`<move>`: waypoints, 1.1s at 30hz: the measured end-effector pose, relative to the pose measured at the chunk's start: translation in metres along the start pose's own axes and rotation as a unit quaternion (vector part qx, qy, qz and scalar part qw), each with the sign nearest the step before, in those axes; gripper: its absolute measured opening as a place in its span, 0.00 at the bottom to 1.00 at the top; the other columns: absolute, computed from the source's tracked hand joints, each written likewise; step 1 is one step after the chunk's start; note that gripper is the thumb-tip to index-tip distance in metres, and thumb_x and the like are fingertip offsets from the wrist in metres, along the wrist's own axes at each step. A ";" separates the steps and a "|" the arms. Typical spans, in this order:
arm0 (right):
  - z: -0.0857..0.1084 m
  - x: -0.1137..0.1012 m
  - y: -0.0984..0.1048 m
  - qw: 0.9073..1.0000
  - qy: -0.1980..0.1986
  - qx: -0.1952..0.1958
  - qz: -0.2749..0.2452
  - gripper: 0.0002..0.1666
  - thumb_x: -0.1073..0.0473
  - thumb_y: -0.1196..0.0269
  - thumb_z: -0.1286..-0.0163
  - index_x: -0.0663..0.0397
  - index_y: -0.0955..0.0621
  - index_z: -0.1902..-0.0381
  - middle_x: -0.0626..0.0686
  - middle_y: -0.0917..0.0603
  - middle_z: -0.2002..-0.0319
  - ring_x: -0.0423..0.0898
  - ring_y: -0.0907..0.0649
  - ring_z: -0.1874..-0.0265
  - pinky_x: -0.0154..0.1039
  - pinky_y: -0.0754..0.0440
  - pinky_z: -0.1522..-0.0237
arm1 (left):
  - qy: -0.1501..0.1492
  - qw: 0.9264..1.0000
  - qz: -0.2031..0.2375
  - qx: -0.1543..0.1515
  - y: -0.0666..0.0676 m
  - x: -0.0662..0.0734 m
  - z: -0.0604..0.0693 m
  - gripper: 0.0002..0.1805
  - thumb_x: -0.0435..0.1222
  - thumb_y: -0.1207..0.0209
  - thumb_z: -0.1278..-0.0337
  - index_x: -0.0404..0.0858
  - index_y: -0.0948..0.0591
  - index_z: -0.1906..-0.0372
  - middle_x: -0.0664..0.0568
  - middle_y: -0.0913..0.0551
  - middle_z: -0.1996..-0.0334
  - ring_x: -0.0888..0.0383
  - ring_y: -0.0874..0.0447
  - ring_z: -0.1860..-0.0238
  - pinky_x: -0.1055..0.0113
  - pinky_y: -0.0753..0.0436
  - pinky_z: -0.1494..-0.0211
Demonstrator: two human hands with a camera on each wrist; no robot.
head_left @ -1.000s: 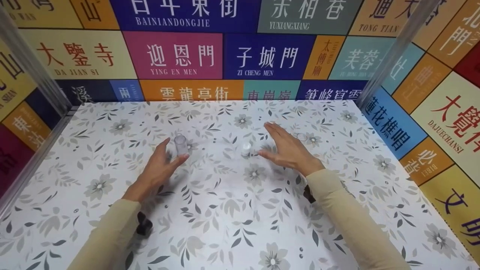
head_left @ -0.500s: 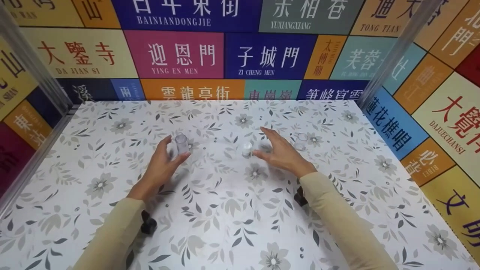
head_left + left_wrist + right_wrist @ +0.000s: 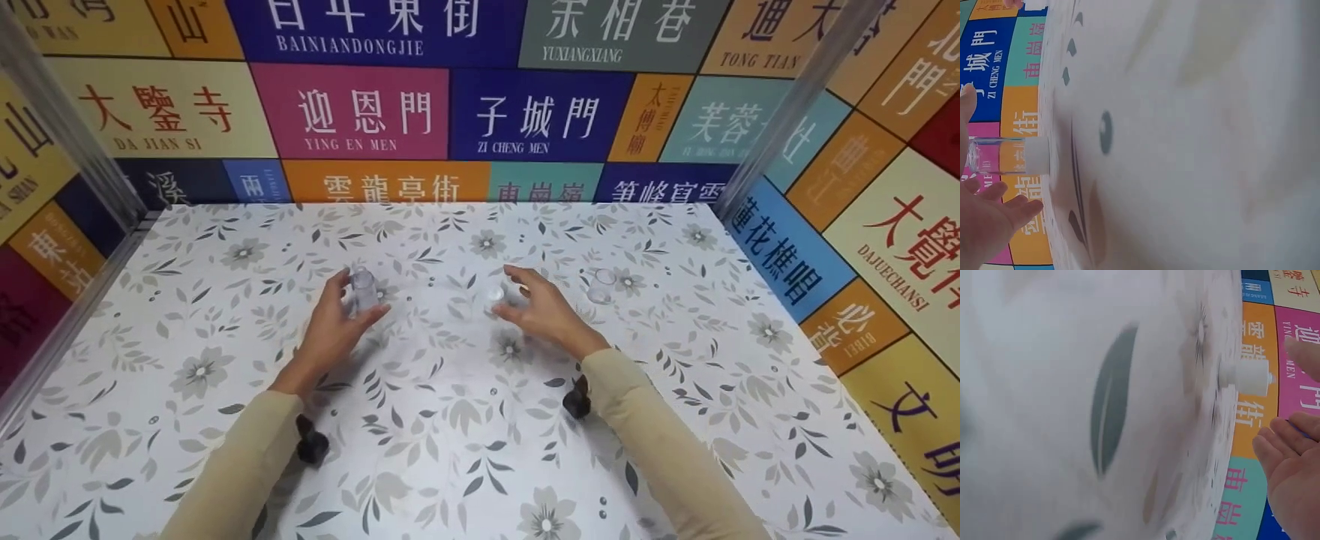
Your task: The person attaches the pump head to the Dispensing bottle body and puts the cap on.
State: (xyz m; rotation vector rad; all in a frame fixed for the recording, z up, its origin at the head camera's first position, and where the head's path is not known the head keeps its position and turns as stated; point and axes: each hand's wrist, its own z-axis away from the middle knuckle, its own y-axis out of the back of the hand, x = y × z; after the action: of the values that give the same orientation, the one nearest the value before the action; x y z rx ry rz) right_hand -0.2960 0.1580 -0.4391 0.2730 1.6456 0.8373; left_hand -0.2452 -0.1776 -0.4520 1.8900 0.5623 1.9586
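A clear bottle (image 3: 364, 288) stands upright on the flowered tabletop. Its lower end looks white in the left wrist view, where the clear bottle (image 3: 1010, 156) shows between thumb and fingers with gaps around it. My left hand (image 3: 334, 327) is spread around it, fingers loosely bent and apart from it. To the right stands a small white nozzle-like piece (image 3: 494, 295), a white cylinder (image 3: 1251, 377) with a small tip in the right wrist view. My right hand (image 3: 551, 313) reaches around this piece, thumb close by and fingers relaxed. I see no grip there.
A clear, hollow cap-like piece (image 3: 601, 286) stands to the right of the right hand. The white table (image 3: 450, 465) has a leaf-and-flower print. Panels with large lettering (image 3: 349, 112) rise behind it and at both sides, with clear corner posts.
My right hand has moved left and closer around the white piece, leaving the clear cap-like piece in plain view. My left hand has shifted slightly right around the bottle.
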 end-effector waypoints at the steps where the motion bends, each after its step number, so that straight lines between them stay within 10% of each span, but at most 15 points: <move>1: -0.001 0.000 -0.002 1.000 -0.001 0.001 -0.015 0.45 0.53 0.32 0.33 0.57 0.38 0.24 0.58 0.34 0.25 0.57 0.34 0.25 0.47 0.34 0.25 | 0.003 1.000 0.000 0.001 0.000 0.001 -0.001 0.54 0.56 0.38 0.37 0.42 0.56 0.20 0.43 0.49 0.19 0.43 0.50 0.20 0.46 0.43 0.19; 16: -0.005 -0.008 -0.019 0.989 -0.087 0.008 -0.122 0.46 0.57 0.28 0.37 0.53 0.36 0.25 0.57 0.33 0.26 0.57 0.30 0.27 0.48 0.31 0.26 | 0.007 0.997 0.070 0.040 -0.005 0.006 -0.015 0.48 0.43 0.31 0.41 0.45 0.46 0.22 0.45 0.42 0.21 0.43 0.42 0.22 0.49 0.35 0.22; 33: -0.015 -0.006 -0.037 0.988 -0.088 0.057 -0.111 0.42 0.67 0.28 0.41 0.59 0.30 0.30 0.61 0.20 0.39 0.55 0.19 0.41 0.45 0.22 0.37 | 0.045 0.993 0.083 0.072 -0.008 0.002 -0.021 0.37 0.41 0.31 0.42 0.37 0.32 0.30 0.38 0.28 0.31 0.44 0.30 0.29 0.54 0.27 0.27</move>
State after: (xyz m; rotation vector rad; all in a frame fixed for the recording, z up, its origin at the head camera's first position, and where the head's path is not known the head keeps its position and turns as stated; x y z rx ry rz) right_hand -0.2984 0.1230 -0.4579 0.2314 1.5274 0.5354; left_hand -0.2668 -0.1707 -0.4546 2.0007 0.6039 2.1710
